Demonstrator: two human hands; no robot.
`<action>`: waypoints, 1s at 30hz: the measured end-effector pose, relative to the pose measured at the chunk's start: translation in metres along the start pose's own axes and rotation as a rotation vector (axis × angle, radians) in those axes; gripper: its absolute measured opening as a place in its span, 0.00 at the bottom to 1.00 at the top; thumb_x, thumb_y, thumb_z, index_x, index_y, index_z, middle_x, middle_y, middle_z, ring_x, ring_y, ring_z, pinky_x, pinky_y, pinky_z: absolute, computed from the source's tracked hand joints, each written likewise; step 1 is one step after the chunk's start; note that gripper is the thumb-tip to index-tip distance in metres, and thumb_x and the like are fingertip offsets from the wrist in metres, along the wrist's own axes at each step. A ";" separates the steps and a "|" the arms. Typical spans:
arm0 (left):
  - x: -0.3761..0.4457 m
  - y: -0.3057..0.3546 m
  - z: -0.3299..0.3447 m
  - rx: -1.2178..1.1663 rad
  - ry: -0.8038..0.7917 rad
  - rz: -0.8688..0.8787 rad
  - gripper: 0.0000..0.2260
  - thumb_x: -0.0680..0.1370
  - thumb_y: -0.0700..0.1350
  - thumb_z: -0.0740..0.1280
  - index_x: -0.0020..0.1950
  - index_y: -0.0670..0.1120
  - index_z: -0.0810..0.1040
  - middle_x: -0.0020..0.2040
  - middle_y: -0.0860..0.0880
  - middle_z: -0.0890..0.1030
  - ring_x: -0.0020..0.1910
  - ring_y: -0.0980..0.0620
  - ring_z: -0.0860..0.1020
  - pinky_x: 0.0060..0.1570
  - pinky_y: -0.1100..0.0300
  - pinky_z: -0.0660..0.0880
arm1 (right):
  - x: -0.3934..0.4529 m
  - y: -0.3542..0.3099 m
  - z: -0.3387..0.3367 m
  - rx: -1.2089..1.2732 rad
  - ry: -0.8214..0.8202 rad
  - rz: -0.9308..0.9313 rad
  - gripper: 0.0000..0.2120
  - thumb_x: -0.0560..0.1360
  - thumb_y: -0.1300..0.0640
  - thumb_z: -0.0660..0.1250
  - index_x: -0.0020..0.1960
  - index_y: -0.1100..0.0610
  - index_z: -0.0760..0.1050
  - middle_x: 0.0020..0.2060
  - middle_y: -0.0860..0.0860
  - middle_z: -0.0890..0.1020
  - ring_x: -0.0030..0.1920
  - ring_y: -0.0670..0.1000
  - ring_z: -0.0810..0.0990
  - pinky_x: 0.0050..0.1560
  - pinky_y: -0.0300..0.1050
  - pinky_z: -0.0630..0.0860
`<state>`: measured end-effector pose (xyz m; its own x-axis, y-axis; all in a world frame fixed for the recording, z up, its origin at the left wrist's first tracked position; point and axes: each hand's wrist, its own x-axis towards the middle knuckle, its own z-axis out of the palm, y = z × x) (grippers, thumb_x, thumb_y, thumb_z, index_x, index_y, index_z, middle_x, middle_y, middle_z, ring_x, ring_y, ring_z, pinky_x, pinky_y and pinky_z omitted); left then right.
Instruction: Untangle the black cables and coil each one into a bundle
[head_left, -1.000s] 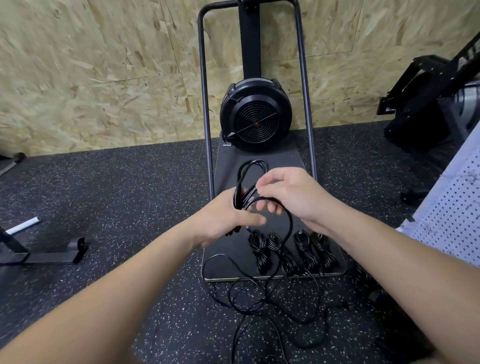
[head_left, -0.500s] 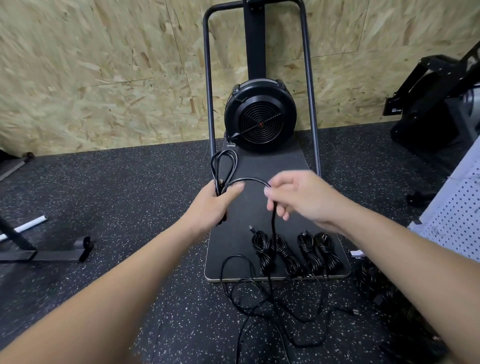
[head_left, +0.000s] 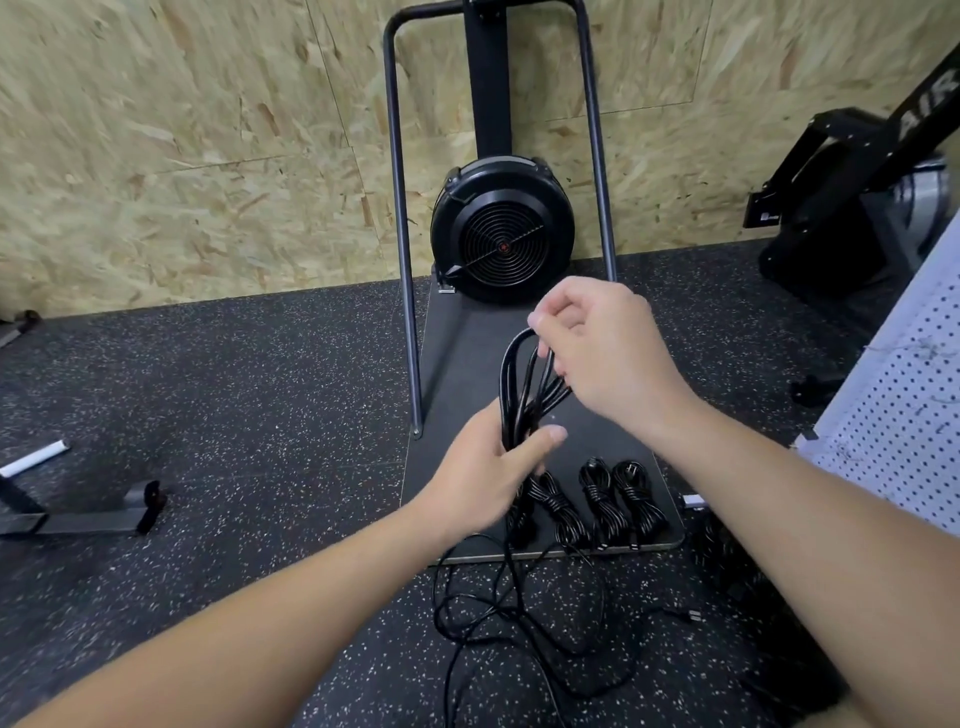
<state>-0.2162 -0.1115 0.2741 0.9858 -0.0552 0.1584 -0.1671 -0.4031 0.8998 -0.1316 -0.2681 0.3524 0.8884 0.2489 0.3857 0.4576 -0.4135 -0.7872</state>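
My left hand (head_left: 488, 470) grips the lower end of a bunch of black cable loops (head_left: 522, 387) held upright over the black platform (head_left: 462, 374). My right hand (head_left: 605, 353) pinches the top of those loops, fingers curled round the strands. The rest of this cable trails down to a loose tangle (head_left: 519, 623) on the speckled floor. Several finished coiled bundles (head_left: 618, 501) lie side by side near the platform's front edge; the leftmost is partly hidden by my left hand.
A black fan unit (head_left: 501, 234) with a tall metal frame (head_left: 402, 260) stands at the platform's far end against an OSB wall. Black gym equipment (head_left: 852, 208) stands right, a white perforated panel (head_left: 904, 431) beside it. A metal foot (head_left: 83, 519) lies left.
My hands have come together again: the right one swung back to the left hand's bunch, laying another loop on it. The bunch now has more strands.
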 end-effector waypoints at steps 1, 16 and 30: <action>0.000 0.000 -0.001 0.001 0.014 0.009 0.06 0.86 0.49 0.71 0.52 0.52 0.76 0.36 0.56 0.79 0.33 0.59 0.74 0.38 0.66 0.70 | 0.000 0.002 -0.001 -0.036 0.008 -0.034 0.08 0.83 0.55 0.71 0.46 0.49 0.81 0.34 0.46 0.86 0.33 0.45 0.83 0.40 0.47 0.82; -0.004 -0.008 -0.003 0.027 0.065 0.043 0.01 0.88 0.50 0.67 0.58 0.56 0.76 0.31 0.46 0.78 0.28 0.49 0.75 0.39 0.53 0.75 | 0.001 0.013 0.019 0.080 -0.243 0.247 0.25 0.87 0.36 0.57 0.51 0.51 0.85 0.46 0.45 0.89 0.53 0.52 0.86 0.65 0.61 0.80; -0.002 0.012 -0.005 -0.338 -0.224 -0.082 0.23 0.88 0.53 0.65 0.37 0.43 0.70 0.30 0.45 0.67 0.30 0.46 0.70 0.42 0.47 0.79 | -0.008 -0.020 0.023 1.215 -0.295 0.429 0.29 0.85 0.43 0.67 0.67 0.70 0.74 0.59 0.58 0.86 0.61 0.56 0.88 0.67 0.55 0.82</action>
<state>-0.2201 -0.1113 0.2867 0.9685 -0.2481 0.0214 -0.0461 -0.0941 0.9945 -0.1488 -0.2415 0.3537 0.8418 0.5397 0.0026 -0.3170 0.4983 -0.8070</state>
